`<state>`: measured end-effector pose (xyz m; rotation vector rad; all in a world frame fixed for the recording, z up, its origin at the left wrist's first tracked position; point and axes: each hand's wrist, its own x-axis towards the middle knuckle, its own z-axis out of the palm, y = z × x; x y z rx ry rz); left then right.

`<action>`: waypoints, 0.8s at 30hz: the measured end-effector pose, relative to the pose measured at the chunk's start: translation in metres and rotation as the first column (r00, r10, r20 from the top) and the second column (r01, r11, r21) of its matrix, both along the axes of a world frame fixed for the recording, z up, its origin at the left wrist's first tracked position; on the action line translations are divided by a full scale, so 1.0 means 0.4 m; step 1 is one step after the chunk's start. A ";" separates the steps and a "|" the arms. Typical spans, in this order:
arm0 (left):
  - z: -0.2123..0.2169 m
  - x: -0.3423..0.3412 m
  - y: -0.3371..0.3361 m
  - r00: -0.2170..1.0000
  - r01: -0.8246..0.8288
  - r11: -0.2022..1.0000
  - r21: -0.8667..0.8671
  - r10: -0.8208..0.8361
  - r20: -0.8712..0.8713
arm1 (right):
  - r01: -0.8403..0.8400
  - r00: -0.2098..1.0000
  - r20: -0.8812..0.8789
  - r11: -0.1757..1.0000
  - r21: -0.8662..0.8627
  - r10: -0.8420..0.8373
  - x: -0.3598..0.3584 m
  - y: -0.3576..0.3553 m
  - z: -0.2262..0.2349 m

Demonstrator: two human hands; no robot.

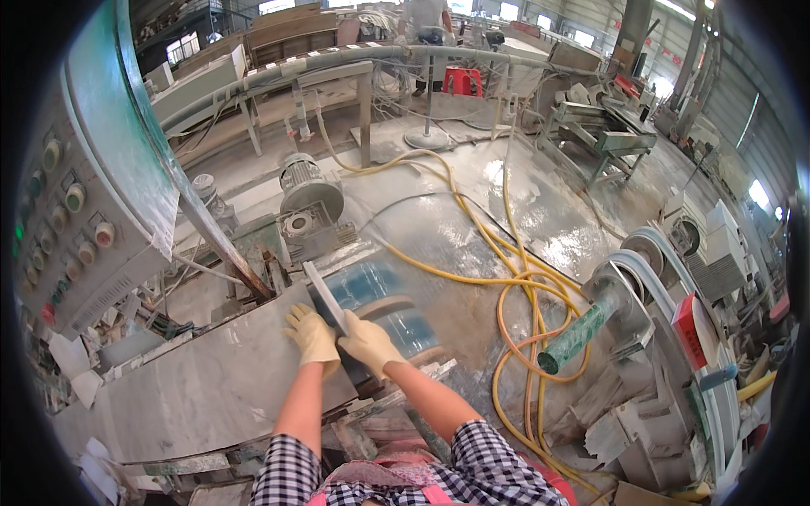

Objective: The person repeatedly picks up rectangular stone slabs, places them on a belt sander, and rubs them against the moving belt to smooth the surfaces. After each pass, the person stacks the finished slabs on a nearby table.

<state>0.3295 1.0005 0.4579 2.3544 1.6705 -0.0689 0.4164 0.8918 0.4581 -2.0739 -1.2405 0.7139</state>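
While the pale strip (325, 295) stands along the right edge of the grey plate (160, 401), the right hand (369, 344) is clamped on its near end. Left hand (312, 337): fingers apart, palm down on the plate close to that edge. Step in hand, as judged: steadying the strip beside the blue drum (363, 285), which sits just right of the plate. Next move probably calls for a firm right-hand hold and even pressure, with the gloved fingers clear of the drum.

Outward: motor (310, 190) beyond the plate's far edge; yellow hoses (527, 282) on the floor, well right of it; control panel (72, 211) beyond its left part.

Not resolved: the strip's near end is hidden by the right hand; strip-to-drum contact cannot be told; the drum looks smeared; the panel's outer side is lost at the dark rim.
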 end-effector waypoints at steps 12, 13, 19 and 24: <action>0.029 -0.219 0.063 0.599 -0.085 0.935 -0.344 0.323 0.733 | -0.185 0.981 0.068 0.980 0.080 0.179 -0.085 0.055 0.019; 0.027 -0.214 0.051 0.592 -0.052 0.933 -0.356 0.316 0.741 | -0.157 0.987 0.047 0.982 0.106 0.153 -0.089 0.054 0.026; -0.039 -0.228 0.032 0.412 0.103 0.915 -0.390 0.318 0.854 | -0.104 0.991 0.092 0.987 0.120 0.094 -0.124 0.020 0.077; -0.115 -0.251 0.064 0.999 -0.034 0.983 0.180 0.038 -0.018 | -0.052 0.992 0.116 0.996 0.071 0.044 -0.154 0.032 0.080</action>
